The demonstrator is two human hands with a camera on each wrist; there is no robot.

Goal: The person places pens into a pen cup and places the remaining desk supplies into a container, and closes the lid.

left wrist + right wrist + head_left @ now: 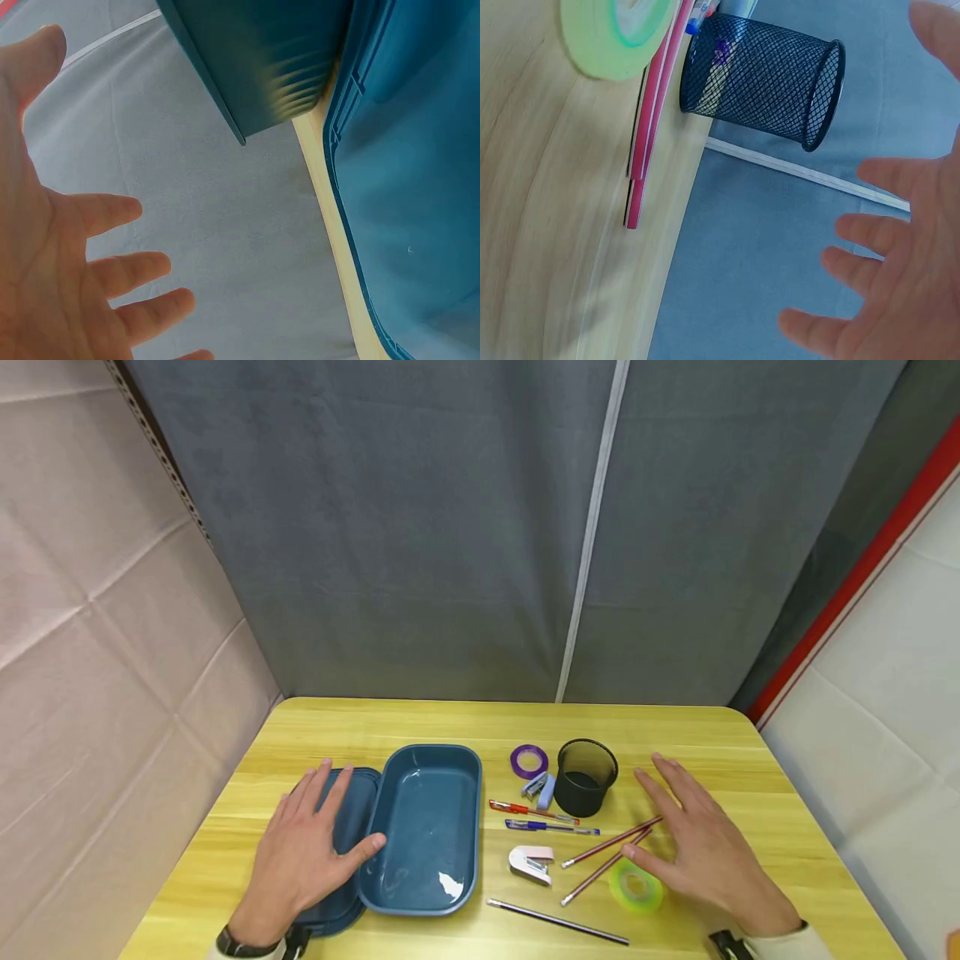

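My left hand (303,852) hovers over the blue lid (352,835), fingers spread, holding nothing; its thumb reaches toward the rim of the blue plastic box (478,827). On the right side, my right hand (705,852) hangs with spread fingers near two red pencils (600,868) and a yellow-green tape roll (636,888), and grips neither. Behind them stands a black mesh pen holder (761,79). Both wrist views show the palms with nothing in them. Part of the lid lies hidden beneath the left hand.
Between box and pen holder lie a purple tape roll (529,762), a light-blue stapler (546,792), a red pen (532,812) and a blue pen (551,827). Nearer are a white-pink stapler (531,863) and a dark pencil (558,922). A grey curtain (420,543) hangs behind the table.
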